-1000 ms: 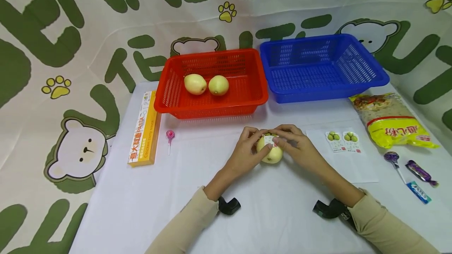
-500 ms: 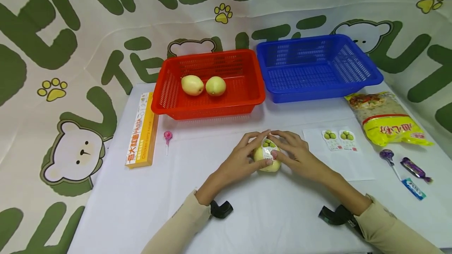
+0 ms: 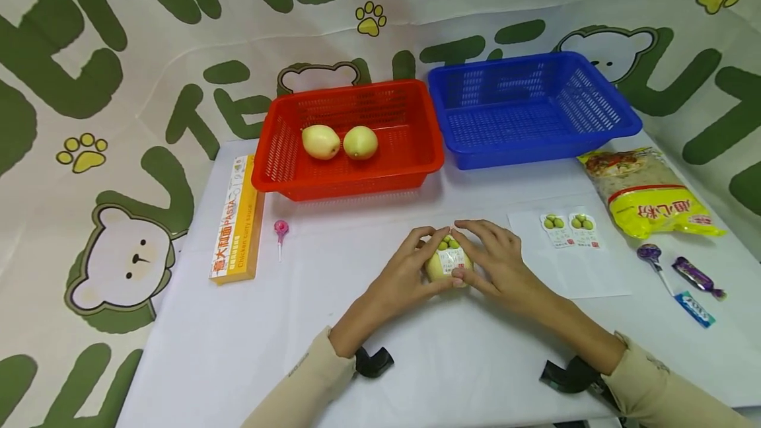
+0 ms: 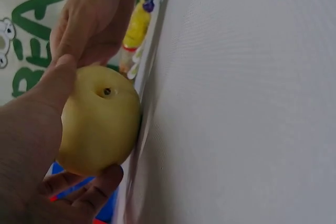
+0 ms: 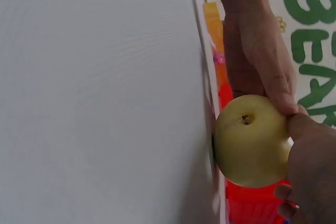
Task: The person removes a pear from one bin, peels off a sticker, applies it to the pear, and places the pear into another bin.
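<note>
White tablecloth on the table (image 3: 238,349), with a bear-and-paw print backdrop in green behind it, so a pretty busy setup. Both hands are wrapped around a yellow pear (image 3: 436,268) sitting on the cloth near the middle of the table: the left hand (image 3: 404,273) cups it from its side with the fingers curled over the top, and the right hand (image 3: 496,263) grips it from the other side, thumb pressing on a small white sticker (image 3: 450,253) with little green fruits printed on it, stuck on top of the pear. The wrist views show the pear resting against the cloth with its dimpled end facing the cameras. Just to the right of the hands lies a sheet (image 3: 571,253) with two more of the same stickers on it. At the back there's a red basket (image 3: 347,180) holding two more pears (image 3: 339,142) side by side, and a blue basket (image 3: 529,150) right beside it. A yellow pasta box (image 3: 238,220) and a pink lollipop (image 3: 280,230) lie left of the hands. Over on the right edge: a yellow noodle bag (image 3: 648,193), a purple lollipop (image 3: 651,256) and a couple of wrapped candies (image 3: 695,283).
</note>
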The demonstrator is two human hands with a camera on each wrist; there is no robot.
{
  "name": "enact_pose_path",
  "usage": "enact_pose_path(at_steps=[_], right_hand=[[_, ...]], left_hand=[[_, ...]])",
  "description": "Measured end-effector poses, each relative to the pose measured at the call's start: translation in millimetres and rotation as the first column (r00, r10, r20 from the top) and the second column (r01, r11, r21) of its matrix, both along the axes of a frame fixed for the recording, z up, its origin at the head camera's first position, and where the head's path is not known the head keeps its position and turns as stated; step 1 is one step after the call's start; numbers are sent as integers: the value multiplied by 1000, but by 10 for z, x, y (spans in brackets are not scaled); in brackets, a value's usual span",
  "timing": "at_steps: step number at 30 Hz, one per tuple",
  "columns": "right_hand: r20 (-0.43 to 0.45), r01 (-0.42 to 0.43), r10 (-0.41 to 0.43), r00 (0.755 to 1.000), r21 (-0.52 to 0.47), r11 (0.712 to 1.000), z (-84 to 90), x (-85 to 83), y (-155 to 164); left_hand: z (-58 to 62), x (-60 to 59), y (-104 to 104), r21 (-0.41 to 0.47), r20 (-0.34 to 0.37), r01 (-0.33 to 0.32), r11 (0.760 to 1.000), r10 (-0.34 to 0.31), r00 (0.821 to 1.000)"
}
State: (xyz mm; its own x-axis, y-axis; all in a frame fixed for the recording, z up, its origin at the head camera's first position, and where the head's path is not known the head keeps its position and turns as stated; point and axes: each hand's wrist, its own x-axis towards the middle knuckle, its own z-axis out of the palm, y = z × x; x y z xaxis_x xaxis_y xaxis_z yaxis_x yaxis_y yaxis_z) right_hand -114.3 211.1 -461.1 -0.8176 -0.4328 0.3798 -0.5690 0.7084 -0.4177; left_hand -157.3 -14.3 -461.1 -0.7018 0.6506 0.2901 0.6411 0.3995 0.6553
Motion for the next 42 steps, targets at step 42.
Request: enact_pose_path(at_steps=[42], right_hand=[[312,569,-624,717,255,782,913,-1075,2585]], left_hand=[[1388,-2868,1473,-416,-35,-78,906,70,997]])
